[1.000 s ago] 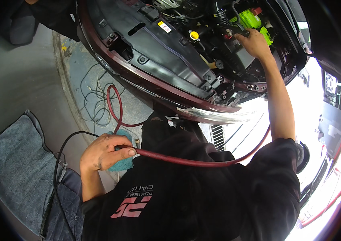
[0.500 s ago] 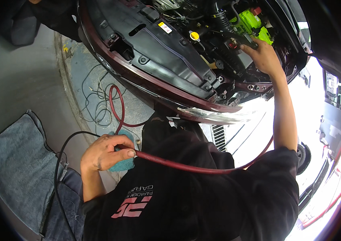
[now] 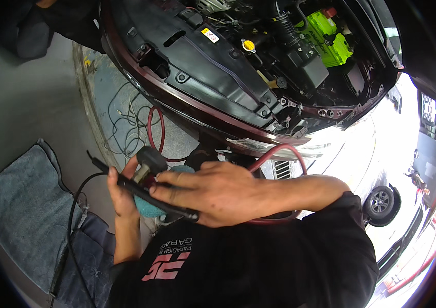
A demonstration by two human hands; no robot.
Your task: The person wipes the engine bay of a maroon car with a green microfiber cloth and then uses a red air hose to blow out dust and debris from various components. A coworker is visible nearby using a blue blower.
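My left hand [image 3: 120, 197] and my right hand [image 3: 213, 192] meet in front of my chest. Between them is a black hand tool [image 3: 135, 186] with a slim, pointed end and a metal neck running to a round dark end [image 3: 151, 158]. My right fingers press over it; my left fingers and thumb close around its other side. A teal cloth [image 3: 148, 206] is bunched beneath, against my left palm. Dark red hose [image 3: 282, 149] loops behind my right forearm; my hands hide where it ends.
Ahead stands a dark red car with its engine bay [image 3: 218, 72] exposed and a bright green battery [image 3: 336, 51] inside. Cables [image 3: 125, 128] lie tangled on the floor. Grey cloths [image 3: 28, 200] are at left, a wheel [image 3: 381, 203] at right. Another person's dark sleeve [image 3: 71, 23] shows at top left.
My right hand has come back from beside the battery to my left hand, bringing the black tool. The red hose, earlier stretched across my chest from my left hand, now arches up behind my right arm.
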